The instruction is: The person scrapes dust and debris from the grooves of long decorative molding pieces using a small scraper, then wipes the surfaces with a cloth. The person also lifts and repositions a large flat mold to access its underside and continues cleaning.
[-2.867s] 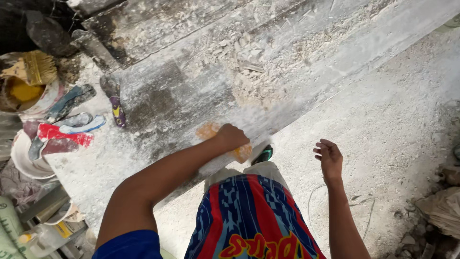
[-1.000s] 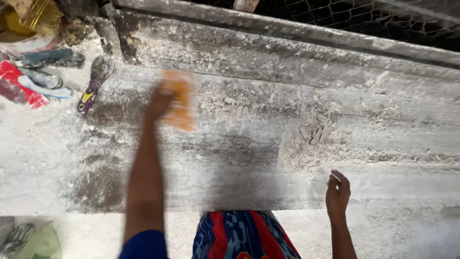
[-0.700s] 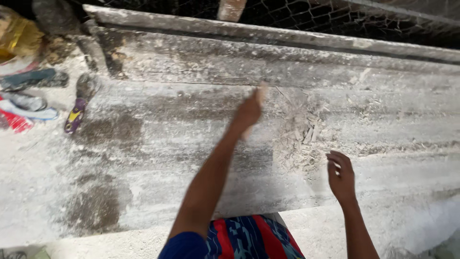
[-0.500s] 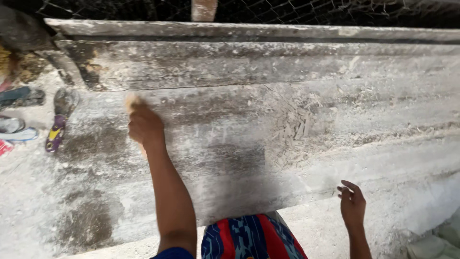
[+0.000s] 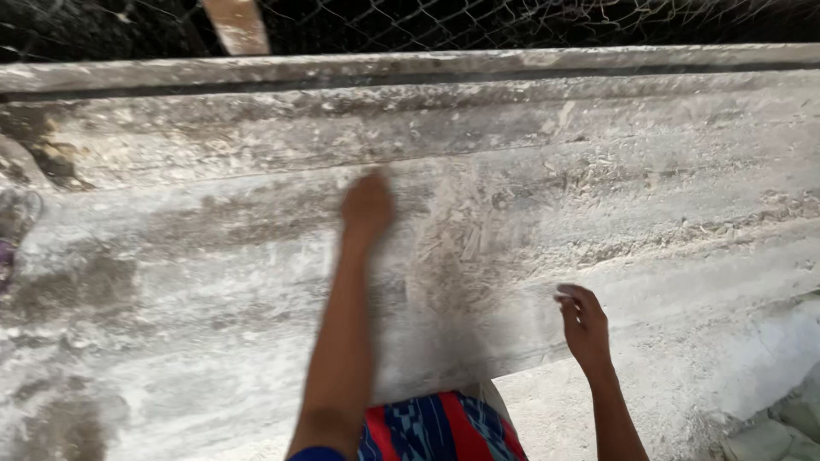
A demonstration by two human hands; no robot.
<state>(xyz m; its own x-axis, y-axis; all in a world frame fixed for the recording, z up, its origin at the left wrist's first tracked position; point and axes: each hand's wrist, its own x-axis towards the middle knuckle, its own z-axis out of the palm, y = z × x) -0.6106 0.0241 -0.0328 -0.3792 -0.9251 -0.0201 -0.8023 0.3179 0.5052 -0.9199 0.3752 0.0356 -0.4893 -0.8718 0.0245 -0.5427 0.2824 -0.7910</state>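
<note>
While left hand (image 5: pixel 367 207) blurs on dusty grey sheet (image 5: pixel 213 282), right hand (image 5: pixel 584 323) hovers

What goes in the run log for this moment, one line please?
left hand: blurred on grey sheet | right hand: open at sheet edge | wire mesh behind

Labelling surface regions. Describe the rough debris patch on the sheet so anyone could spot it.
Start at the big grey corrugated sheet below the wire mesh. Near its middle, between the blurred left hand and the right hand, lies the debris patch. Unlike the smoother dusty grey around it, it is a pale tangle of straw-like flakes.
</note>
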